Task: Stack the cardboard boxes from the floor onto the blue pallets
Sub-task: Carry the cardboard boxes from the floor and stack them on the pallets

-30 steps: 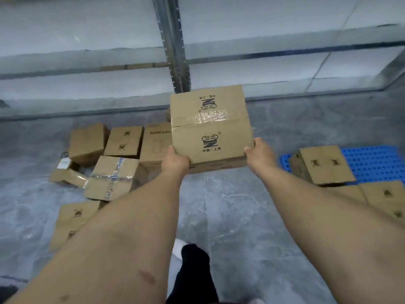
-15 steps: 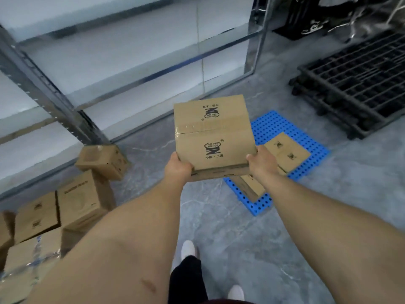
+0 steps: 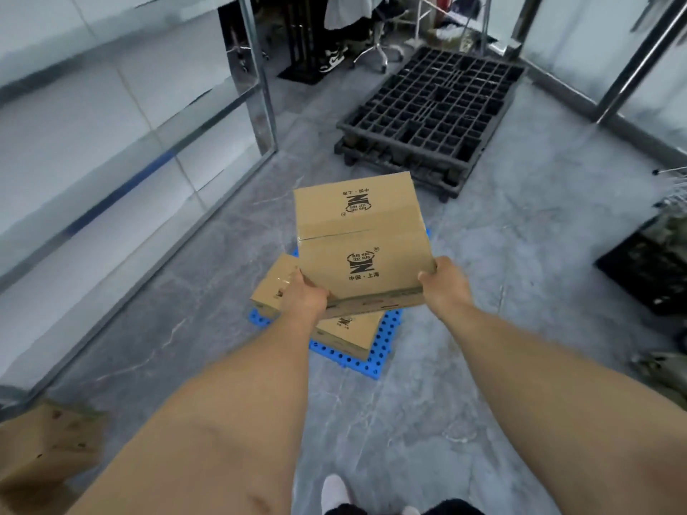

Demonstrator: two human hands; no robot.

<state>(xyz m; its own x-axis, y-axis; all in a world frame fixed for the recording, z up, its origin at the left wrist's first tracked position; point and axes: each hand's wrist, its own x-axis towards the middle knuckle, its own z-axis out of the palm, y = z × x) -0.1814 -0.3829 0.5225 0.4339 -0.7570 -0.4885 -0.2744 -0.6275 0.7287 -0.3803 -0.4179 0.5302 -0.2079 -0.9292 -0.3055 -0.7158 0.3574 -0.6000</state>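
**Cardboard box carried over the blue pallet**

The cardboard box (image 3: 362, 243) is in the air between our two hands, held out ahead of us and above the blue pallet (image 3: 375, 362). It is a stiff, taped carton with flat faces and sharp edges; judging by how easily we hold it at arm's length, it seems fairly light, though we cannot tell what is inside. Plain cardboard gives decent grip, but the tape strip across the top looks slicker, so the lower corners are the sensible place to hold, and that is where we have it.

Our left hand (image 3: 305, 297) grips the near left bottom corner, fingers curled under and out of sight. Our right hand (image 3: 444, 282) grips the near right corner, its fingers (image 3: 427, 273) wrapped tight against the side face. Below and just beyond the fingers lie the boxes on the pallet (image 3: 349, 334). A black pallet (image 3: 431, 117) sits well beyond, on the grey floor (image 3: 502, 236).
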